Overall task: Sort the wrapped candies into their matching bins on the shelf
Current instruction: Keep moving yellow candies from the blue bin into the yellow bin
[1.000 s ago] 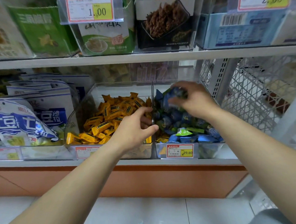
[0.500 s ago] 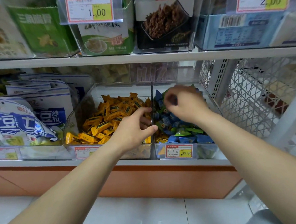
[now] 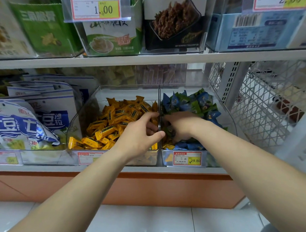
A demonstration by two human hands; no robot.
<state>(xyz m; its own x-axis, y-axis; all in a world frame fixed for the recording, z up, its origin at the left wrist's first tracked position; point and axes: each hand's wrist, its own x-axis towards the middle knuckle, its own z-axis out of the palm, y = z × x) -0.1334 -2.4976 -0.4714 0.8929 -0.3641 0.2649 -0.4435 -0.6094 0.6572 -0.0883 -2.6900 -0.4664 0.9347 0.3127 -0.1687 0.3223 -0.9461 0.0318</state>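
Two clear bins stand side by side on the lower shelf. The left bin (image 3: 83, 118) holds yellow wrapped candies (image 3: 114, 124). The right bin (image 3: 225, 116) holds blue and green wrapped candies (image 3: 191, 102), with a stray yellow candy (image 3: 168, 147) at its front left corner. My left hand (image 3: 139, 137) grips the wall between the bins, fingers inside the yellow bin and thumb across the divider. My right hand (image 3: 183, 125) reaches down into the front left of the blue and green pile. Its fingertips are buried, so what they hold is hidden.
Blue and white snack bags (image 3: 27, 123) fill the bin to the left. The upper shelf edge (image 3: 146, 59) runs close above, loaded with boxed snacks. A white wire mesh panel (image 3: 262, 103) closes the right side. A price tag (image 3: 186, 159) hangs on the right bin's front.
My right hand moved from the back top of the blue and green pile forward and down to its front left, beside the divider. My left hand stayed on the divider.
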